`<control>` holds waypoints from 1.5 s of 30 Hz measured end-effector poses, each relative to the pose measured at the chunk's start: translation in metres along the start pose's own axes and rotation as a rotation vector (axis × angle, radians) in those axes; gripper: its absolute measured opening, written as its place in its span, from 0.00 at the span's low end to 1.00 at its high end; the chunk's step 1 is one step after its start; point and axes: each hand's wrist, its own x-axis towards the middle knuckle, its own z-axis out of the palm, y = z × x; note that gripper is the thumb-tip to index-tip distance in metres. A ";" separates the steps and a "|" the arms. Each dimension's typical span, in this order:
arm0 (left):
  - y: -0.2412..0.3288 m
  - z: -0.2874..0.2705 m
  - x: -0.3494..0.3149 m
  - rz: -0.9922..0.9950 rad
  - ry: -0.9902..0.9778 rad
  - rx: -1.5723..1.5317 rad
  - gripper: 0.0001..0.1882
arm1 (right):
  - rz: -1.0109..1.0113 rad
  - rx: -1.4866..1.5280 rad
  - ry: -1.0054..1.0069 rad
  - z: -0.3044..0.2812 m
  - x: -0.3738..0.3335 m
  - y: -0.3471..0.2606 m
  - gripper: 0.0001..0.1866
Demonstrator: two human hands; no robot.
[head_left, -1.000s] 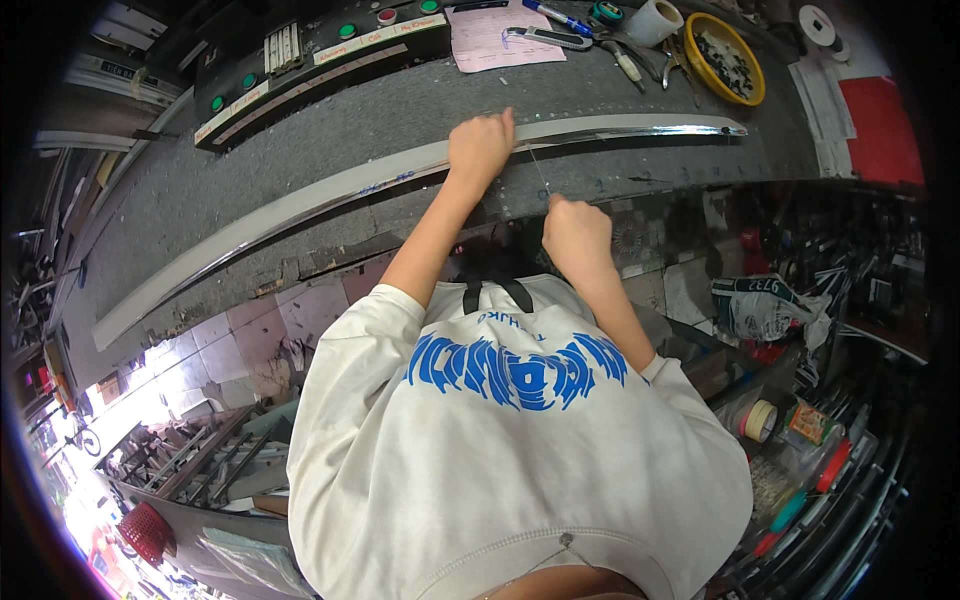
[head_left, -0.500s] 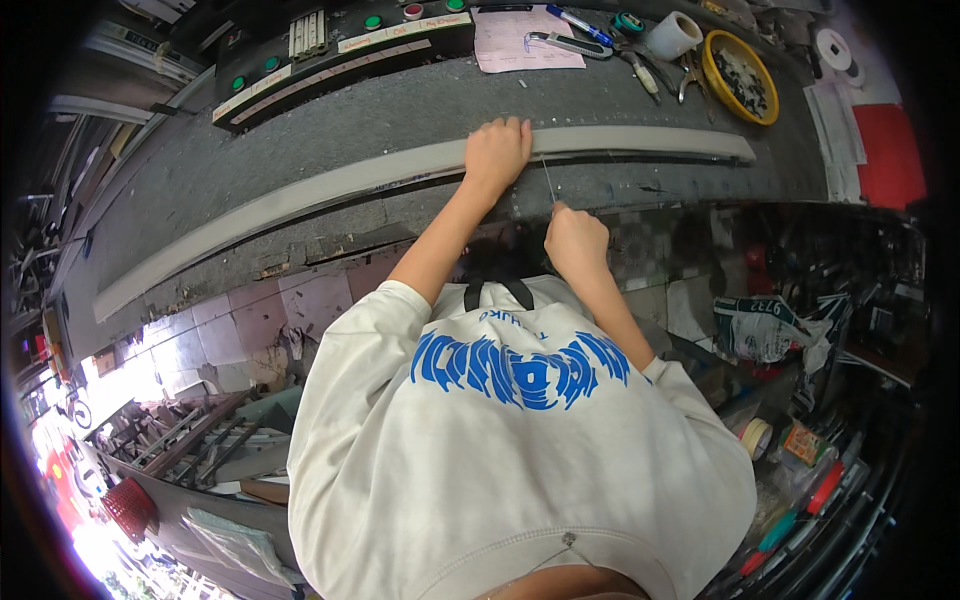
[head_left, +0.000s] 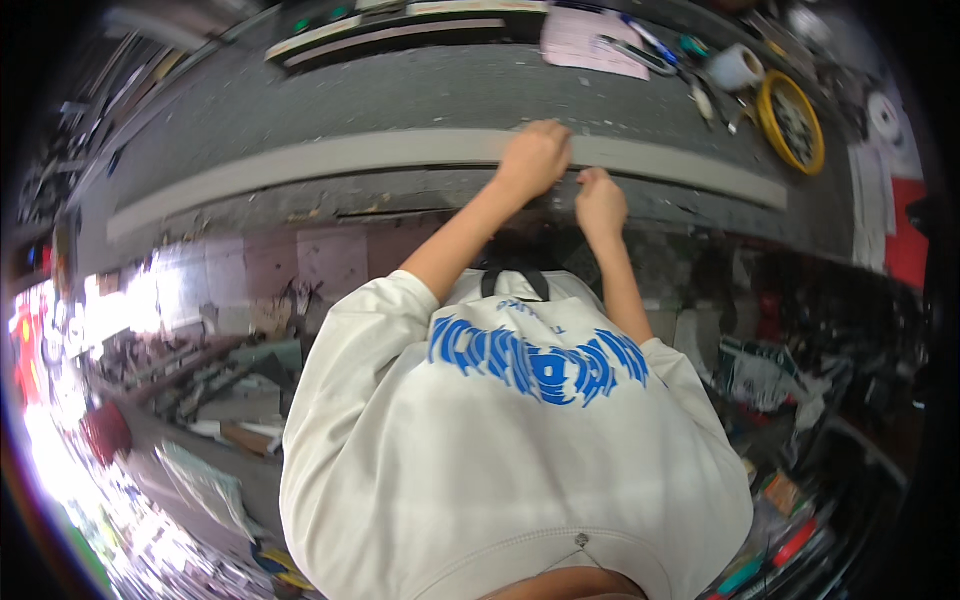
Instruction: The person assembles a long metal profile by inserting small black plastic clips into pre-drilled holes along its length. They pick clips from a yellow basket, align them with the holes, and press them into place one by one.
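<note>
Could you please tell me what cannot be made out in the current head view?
In the head view:
- Left hand: its back hides how its fingers meet the pale strip.
- Right hand: blur and the hand itself hide whether its grip holds anything.
- Yellow bowl: its contents are too small and blurred to identify.
- Dark button box: cut off by the upper edge.

- Upper centre: strip [head_left: 370, 150] lying across the bench [head_left: 400, 95]
- Upper right: cutter [head_left: 655, 62] partly on paper [head_left: 580, 38]
- Farther right: roll [head_left: 735, 68], then bowl [head_left: 768, 130]
</note>
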 end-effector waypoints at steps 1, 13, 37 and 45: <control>0.001 -0.001 -0.003 0.021 0.008 0.001 0.12 | 0.032 -0.007 -0.028 -0.001 0.004 -0.001 0.11; 0.006 -0.033 -0.036 0.174 -0.038 0.072 0.22 | 0.240 0.661 -0.341 -0.022 0.012 0.015 0.10; -0.196 -0.462 -0.299 -0.853 1.323 0.566 0.16 | 0.037 0.439 -0.280 -0.042 0.035 -0.002 0.15; -0.185 -0.462 -0.288 -0.998 1.274 0.712 0.18 | -0.023 0.411 -0.273 -0.045 0.039 -0.017 0.16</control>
